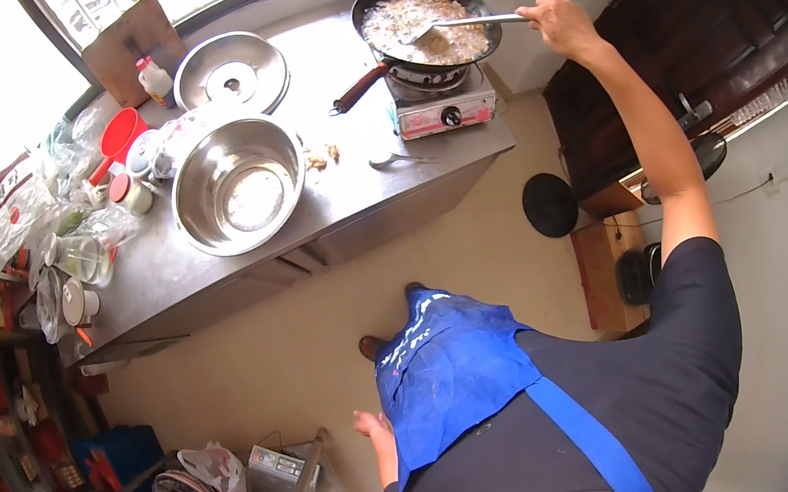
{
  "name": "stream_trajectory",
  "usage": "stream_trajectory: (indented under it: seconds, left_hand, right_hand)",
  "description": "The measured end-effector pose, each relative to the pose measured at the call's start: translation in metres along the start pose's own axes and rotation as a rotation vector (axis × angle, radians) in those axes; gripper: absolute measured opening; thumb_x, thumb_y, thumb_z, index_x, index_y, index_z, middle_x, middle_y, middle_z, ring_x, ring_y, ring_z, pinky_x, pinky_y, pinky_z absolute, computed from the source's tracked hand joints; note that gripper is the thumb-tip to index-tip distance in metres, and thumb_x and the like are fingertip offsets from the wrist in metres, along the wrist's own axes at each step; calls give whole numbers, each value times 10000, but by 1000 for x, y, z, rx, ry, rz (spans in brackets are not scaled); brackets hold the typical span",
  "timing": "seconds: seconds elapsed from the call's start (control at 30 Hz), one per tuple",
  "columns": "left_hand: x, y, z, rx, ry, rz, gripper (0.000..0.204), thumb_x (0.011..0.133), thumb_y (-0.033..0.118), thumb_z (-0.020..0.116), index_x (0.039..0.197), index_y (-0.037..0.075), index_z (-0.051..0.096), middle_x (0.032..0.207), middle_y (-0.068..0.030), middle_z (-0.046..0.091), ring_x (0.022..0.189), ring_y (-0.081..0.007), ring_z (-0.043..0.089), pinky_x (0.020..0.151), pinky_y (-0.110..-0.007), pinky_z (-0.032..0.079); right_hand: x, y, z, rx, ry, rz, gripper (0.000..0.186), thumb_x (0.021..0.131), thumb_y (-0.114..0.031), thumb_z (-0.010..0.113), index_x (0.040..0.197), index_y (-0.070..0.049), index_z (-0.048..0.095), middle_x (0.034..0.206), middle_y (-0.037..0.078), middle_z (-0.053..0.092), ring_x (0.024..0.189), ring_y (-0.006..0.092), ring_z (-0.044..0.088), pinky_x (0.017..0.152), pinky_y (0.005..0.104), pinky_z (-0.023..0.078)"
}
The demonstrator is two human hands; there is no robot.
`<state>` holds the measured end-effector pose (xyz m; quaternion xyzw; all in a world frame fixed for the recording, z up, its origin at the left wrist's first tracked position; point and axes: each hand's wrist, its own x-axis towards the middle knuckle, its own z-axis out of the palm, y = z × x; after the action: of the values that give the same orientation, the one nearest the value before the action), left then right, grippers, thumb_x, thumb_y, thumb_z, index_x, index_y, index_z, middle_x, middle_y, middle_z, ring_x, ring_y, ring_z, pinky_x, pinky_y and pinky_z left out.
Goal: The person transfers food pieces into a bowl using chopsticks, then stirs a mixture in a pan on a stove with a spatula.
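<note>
Here, a steel counter point(356, 191) runs along the window wall, carrying near its middle a big empty steel bowl point(237, 183) and, behind it at the back edge, a round lid point(231, 73). At the counter's far right corner a black wok point(424, 22) of pale food sits on a small gas stove point(442, 103). The right hand point(562, 24) is closed around the end of a long metal spatula point(454, 26), its blade in the food. Stiff, light and likely hot near the blade, the spatula is best gripped at the handle's far end. The left hand point(375, 424) hangs loosely open by the apron, empty.
</note>
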<state>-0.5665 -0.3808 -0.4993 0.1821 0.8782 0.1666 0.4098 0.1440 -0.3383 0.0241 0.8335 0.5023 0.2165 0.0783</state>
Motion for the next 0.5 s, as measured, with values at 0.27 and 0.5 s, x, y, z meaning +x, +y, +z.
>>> stream_trajectory:
  seconds: [0.27,0.5]
  left_hand:
    - [78,0,28,-135,-147,-40,443,983,340,505,1189,-53,496,1122,-179,546,890,-318,570,642,-464,558]
    - [79,4,37,-84,-220,-71,466,982,316,503,1308,-12,445,1345,-191,500,1146,-383,555,799,-511,593]
  right_hand:
    - [-23,34,-80,189,-66,31,248,842,-120,661,1083,-87,708,928,155,696,867,336,643,755,415,495]
    - [-10,43,-115,187,-243,65,232,816,-56,688,1044,-19,714,891,166,705,806,318,658,737,386,501]
